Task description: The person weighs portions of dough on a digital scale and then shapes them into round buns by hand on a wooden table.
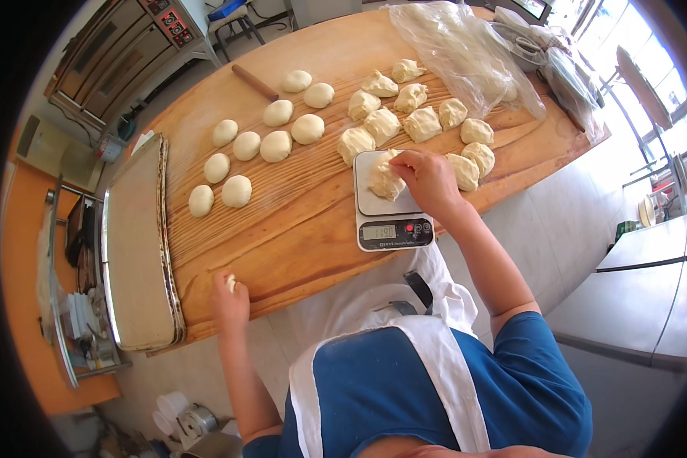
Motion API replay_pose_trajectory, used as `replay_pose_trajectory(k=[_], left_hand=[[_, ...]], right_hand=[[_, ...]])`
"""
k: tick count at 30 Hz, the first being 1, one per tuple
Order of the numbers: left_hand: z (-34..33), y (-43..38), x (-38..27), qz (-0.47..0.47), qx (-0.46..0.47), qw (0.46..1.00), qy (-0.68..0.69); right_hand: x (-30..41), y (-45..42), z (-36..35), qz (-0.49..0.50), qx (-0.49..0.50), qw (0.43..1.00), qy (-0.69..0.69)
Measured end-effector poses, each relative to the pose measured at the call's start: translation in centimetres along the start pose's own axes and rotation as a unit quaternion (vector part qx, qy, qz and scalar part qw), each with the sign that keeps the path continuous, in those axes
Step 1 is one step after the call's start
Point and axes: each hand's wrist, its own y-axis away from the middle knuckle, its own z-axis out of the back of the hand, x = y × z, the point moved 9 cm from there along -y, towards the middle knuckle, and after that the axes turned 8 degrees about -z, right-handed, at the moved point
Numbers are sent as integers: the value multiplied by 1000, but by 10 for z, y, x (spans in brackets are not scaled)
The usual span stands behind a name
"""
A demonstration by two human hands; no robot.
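A rough piece of dough (385, 178) lies on the plate of a digital kitchen scale (368, 200) near the table's front edge. My right hand (429, 180) pinches the right side of that dough between thumb and fingers. Over the front edge, farther left, my left hand (231, 303) is closed around a small scrap of dough (231, 283). Several uncut-looking, wrinkled dough pieces (382, 126) surround the scale's far and right sides. Smooth round dough balls (276, 146) sit in loose rows to the left. The scale's display is lit with digits.
A wooden rolling pin (255, 83) lies behind the dough balls. Stacked baking trays (140, 246) stand at the table's left end. Clear plastic sheeting (464, 57) and metal bowls (518, 46) occupy the far right. Beyond the wooden table (297, 229) is a deck oven (120, 57).
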Motion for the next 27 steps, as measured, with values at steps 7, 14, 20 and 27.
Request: replay_pose_trajectory(k=[7,14,20,27], left_hand=[[35,14,-39,-148,-203,961,-117],[-18,18,-118,-262,-70,941,202],[-67,11,-148,-34,126,657,743],[-73,9,-89,55,47,741,667]], right_hand=[[-39,-25,-8,-54,-6,998,38],[7,-2,-30,-69,158,984,-45],[85,58,-88,-102,243,893,-366],[76,76,-143,-229,361,803,-416]])
